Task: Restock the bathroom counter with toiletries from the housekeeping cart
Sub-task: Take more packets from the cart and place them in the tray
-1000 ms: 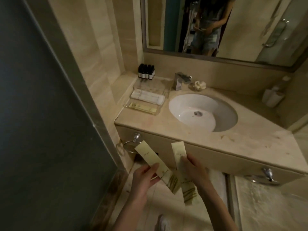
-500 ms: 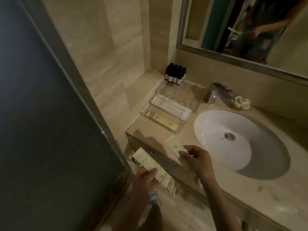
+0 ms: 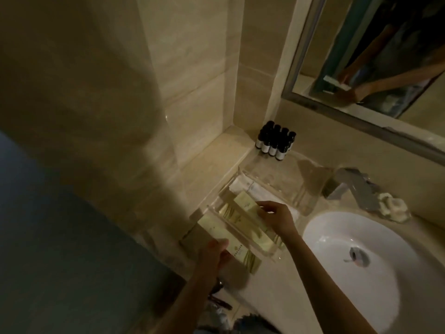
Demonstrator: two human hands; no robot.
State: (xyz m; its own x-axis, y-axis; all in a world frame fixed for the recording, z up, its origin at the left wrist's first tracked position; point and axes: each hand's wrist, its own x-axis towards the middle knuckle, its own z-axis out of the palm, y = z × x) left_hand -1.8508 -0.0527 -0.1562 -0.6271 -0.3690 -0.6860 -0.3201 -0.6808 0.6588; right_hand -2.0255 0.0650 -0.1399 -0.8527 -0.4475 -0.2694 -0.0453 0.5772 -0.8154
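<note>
Fingers of right hand pinch one sachet down in clear tray's near compartment, long axis along the slot; left hand grips second sachet just outside the tray's near wall, lying parallel.

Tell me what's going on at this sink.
A person is restocking a clear tray beside the sink. The right hand holds one pale green packet over the tray's front section; the left hand holds a second packet just outside the tray, not yet placed.
</note>
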